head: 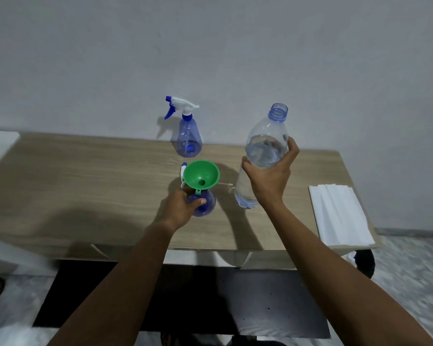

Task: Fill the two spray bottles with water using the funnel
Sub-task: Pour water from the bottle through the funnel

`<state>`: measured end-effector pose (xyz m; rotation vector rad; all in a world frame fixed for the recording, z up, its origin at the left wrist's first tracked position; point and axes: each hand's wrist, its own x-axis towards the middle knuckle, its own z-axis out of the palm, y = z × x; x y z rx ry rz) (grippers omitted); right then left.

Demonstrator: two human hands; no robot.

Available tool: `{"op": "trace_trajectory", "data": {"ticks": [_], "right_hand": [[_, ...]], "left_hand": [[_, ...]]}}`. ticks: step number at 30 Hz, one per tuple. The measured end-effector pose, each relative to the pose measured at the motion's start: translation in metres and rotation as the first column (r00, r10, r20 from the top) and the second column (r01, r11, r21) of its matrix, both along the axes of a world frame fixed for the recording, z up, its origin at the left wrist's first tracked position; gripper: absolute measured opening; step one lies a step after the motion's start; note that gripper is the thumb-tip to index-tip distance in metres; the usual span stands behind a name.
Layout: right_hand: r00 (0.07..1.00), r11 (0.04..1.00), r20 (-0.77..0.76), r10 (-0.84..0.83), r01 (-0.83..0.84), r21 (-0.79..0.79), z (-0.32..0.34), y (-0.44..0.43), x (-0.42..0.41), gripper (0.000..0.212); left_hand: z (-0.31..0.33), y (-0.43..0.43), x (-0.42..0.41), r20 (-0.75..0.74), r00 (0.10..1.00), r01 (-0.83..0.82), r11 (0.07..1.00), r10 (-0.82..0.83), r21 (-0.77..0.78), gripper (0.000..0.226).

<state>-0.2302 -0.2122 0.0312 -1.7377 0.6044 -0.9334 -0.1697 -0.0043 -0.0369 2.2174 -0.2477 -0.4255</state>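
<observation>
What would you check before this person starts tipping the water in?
1. Funnel seated in the near spray bottle: ok.
2. Left hand grips that bottle to steady it: ok.
3. Water bottle uncapped, with water inside: ok.
4. Right hand wrapped around the water bottle: ok.
5. Room left inside the near spray bottle: cannot tell.
6. Far spray bottle opened for its turn: not ok, its sprayer head is on.
</observation>
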Motion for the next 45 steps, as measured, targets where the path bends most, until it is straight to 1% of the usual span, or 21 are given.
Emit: {"op": "trace_trajectory", "data": {"ticks": [5, 9, 12, 14, 16, 19, 22, 25, 29, 32, 36, 39, 45], "right_hand": [[1.0, 1.0, 0.009, 0.028, -0.028, 0.013, -0.002, 0.002, 0.004, 0.102], [1.0, 1.0, 0.019, 0.0, -0.001, 0.023, 0.003, 0.0, 0.004, 0.092], [0.998, 1.0, 0.058, -0.006, 0.005, 0.024, 0.012, 0.0, -0.006, 0.088], [0.996, 1.0, 0.084, 0.013, -0.011, -0.023, 0.023, -0.003, -0.015, 0.086], [0.994, 0.994, 0.077, 0.074, -0.067, -0.085, 0.035, -0.009, -0.024, 0.083], [0.983, 0.965, -0.021, 0.184, -0.185, -0.187, 0.047, -0.016, -0.038, 0.08], [0.937, 0.921, -0.146, 0.318, -0.342, -0.189, 0.05, -0.019, -0.047, 0.079], [0.874, 0.876, -0.238, 0.423, -0.462, -0.141, 0.047, -0.02, -0.053, 0.076], [0.791, 0.825, -0.321, 0.521, -0.563, -0.049, 0.042, -0.021, -0.057, 0.074], [0.708, 0.772, -0.372, 0.6, -0.635, 0.035, 0.039, -0.024, -0.057, 0.073], [0.636, 0.73, -0.448, 0.628, -0.681, 0.057, 0.036, -0.028, -0.053, 0.073], [0.581, 0.705, -0.482, 0.656, -0.7, 0.115, 0.04, -0.029, -0.05, 0.069], [0.471, 0.641, -0.542, 0.696, -0.747, 0.175, 0.046, -0.032, -0.043, 0.069]], "left_hand": [[0.001, 0.0, -0.001, -0.008, 1.0, 0.015, 1.0, -0.015, -0.013, 0.015], [0.001, 0.0, 0.0, 0.013, 1.0, 0.021, 0.999, -0.021, 0.027, 0.018], [0.002, -0.001, -0.001, -0.004, 1.0, 0.003, 1.0, -0.003, 0.013, 0.018], [0.003, -0.001, -0.001, -0.011, 1.0, 0.001, 1.0, -0.001, 0.012, 0.018], [0.002, -0.001, -0.001, -0.016, 1.0, 0.005, 1.0, -0.005, 0.004, 0.017], [0.002, -0.001, -0.003, -0.035, 0.999, 0.005, 1.0, -0.005, -0.022, 0.025], [0.007, -0.002, -0.005, -0.051, 0.999, 0.004, 0.999, -0.006, -0.043, 0.031], [0.01, -0.002, -0.006, -0.064, 0.998, 0.0, 0.998, -0.003, -0.058, 0.035], [0.015, -0.002, -0.009, -0.065, 0.998, -0.011, 0.996, 0.005, -0.09, 0.037], [0.018, -0.002, -0.01, -0.063, 0.998, -0.001, 0.993, -0.007, -0.119, 0.036], [0.022, -0.002, -0.011, -0.061, 0.998, -0.002, 0.991, -0.006, -0.133, 0.037], [0.024, -0.003, -0.013, -0.063, 0.998, 0.001, 0.992, -0.009, -0.126, 0.032], [0.025, -0.004, -0.013, -0.049, 0.999, 0.0, 0.995, -0.005, -0.1, 0.029]]}}
